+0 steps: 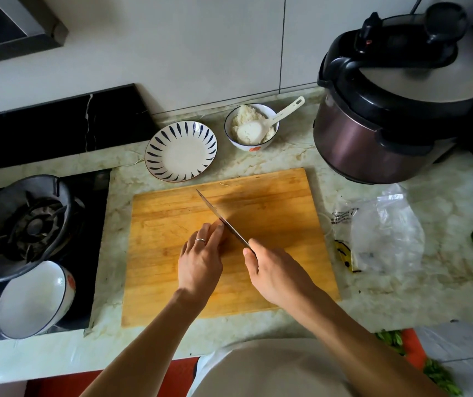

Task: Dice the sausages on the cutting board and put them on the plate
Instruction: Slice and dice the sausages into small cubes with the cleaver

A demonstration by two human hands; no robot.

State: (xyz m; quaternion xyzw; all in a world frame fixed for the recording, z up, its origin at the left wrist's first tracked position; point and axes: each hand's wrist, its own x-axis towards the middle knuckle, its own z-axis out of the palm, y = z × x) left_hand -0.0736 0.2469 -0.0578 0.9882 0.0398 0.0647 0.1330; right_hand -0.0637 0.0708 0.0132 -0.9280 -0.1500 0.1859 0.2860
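Sausages: a pale rounded piece [224, 237] is being pinned near the middle of the cutting board [272, 207], mostly hidden under the fingertips; how many pieces are lying there cannot be told.
Left hand: the left hand [199, 260] is being pressed down on the sausage, fingers [215, 229] curled over it and clamped on it; a ring is being worn on one finger.
Right hand: the right hand [272, 272] is being wrapped around the handle of a knife [221, 217], fingers closed tight on it.
Key relation: the blade is being held just right of the left fingertips, running diagonally from the near right to the far left; the sausage is lying under and just left of the edge. Its long axis is hidden. The left hand is nearer to it.
Plate: a striped plate [158, 147] is sitting bare on the surface [401, 287], just beyond the board's far left edge.
Progress: dicing is judged as underway, nothing being plated yet.
Writing: dark print is showing on a clear plastic bag [384, 233] right of the board, too small to be read; no brand is legible on the pressure cooker [372, 138].
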